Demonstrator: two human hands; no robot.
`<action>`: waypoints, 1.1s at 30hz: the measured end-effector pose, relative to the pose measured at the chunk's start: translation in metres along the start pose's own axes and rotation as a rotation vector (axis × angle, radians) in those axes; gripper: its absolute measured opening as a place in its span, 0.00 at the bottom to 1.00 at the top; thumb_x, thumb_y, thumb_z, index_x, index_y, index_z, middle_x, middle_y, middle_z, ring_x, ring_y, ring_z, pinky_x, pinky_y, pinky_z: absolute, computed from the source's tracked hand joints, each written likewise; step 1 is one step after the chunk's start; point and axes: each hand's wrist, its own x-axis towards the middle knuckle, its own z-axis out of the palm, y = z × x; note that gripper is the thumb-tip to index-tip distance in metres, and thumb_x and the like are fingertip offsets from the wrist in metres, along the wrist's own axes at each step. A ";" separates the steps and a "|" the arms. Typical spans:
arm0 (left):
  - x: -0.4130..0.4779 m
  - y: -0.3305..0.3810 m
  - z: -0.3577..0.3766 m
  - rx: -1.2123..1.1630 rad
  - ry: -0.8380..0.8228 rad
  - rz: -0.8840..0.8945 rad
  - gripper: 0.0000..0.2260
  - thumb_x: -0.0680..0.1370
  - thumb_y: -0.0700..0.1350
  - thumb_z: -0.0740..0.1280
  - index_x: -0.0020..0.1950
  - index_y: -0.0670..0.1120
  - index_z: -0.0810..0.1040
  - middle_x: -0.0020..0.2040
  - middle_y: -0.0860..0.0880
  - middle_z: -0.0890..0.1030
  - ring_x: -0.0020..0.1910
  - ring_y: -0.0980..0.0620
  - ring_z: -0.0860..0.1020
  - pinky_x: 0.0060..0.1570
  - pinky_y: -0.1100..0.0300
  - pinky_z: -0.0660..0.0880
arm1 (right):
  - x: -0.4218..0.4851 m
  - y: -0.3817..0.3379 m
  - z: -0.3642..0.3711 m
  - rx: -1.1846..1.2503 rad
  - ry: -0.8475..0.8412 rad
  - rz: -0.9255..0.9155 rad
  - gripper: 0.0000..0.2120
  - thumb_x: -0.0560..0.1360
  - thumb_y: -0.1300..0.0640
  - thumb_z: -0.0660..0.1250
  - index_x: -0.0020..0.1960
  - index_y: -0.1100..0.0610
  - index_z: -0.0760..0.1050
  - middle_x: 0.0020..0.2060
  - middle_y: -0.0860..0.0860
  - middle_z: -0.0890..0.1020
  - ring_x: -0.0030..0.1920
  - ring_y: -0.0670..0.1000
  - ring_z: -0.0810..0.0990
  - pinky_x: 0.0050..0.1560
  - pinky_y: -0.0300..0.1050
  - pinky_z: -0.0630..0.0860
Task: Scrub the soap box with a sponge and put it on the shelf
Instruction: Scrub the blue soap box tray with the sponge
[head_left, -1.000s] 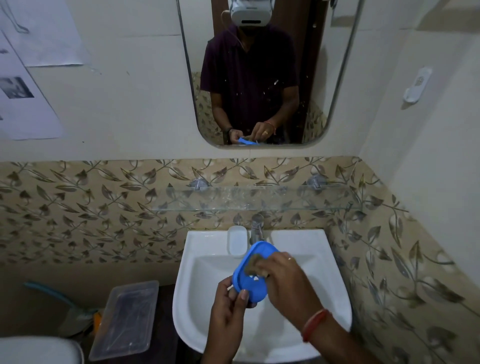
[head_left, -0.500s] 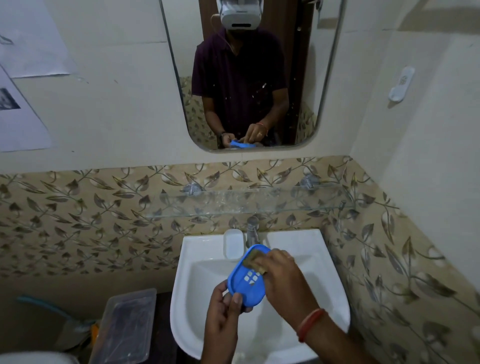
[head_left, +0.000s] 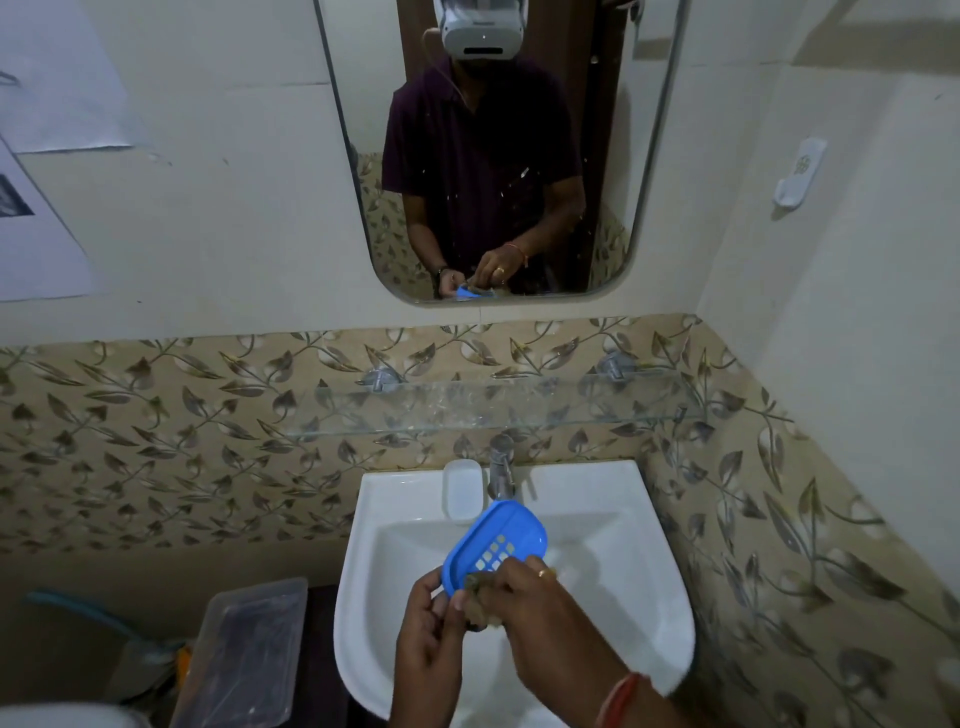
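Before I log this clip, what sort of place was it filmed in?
Most likely a small household bathroom: a white washbasin with a tap, a mirror above it, and a glass shelf between them on leaf-patterned tiles. The left hand holds a blue soap box over the basin.

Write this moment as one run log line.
step: scrub | left hand: holds soap box | right hand: presses sponge on it | place: over sink
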 end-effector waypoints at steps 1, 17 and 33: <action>-0.002 -0.002 -0.001 0.004 0.005 -0.008 0.11 0.81 0.29 0.60 0.60 0.39 0.73 0.41 0.41 0.88 0.36 0.48 0.84 0.39 0.61 0.81 | 0.003 0.004 -0.003 0.015 -0.007 0.008 0.16 0.78 0.51 0.51 0.48 0.48 0.78 0.42 0.47 0.74 0.43 0.47 0.67 0.44 0.38 0.63; -0.003 0.001 -0.003 0.120 0.022 0.062 0.10 0.80 0.45 0.68 0.60 0.47 0.74 0.45 0.47 0.88 0.39 0.47 0.85 0.43 0.62 0.81 | 0.021 0.024 -0.027 -0.089 0.089 0.195 0.13 0.78 0.60 0.62 0.58 0.48 0.79 0.47 0.49 0.72 0.49 0.47 0.64 0.52 0.32 0.61; 0.001 0.010 0.001 0.030 -0.044 0.052 0.09 0.81 0.34 0.64 0.59 0.44 0.73 0.41 0.42 0.88 0.37 0.48 0.84 0.41 0.61 0.81 | 0.033 0.001 -0.020 -0.055 0.242 0.240 0.16 0.73 0.65 0.65 0.56 0.50 0.79 0.48 0.48 0.76 0.50 0.49 0.71 0.53 0.39 0.73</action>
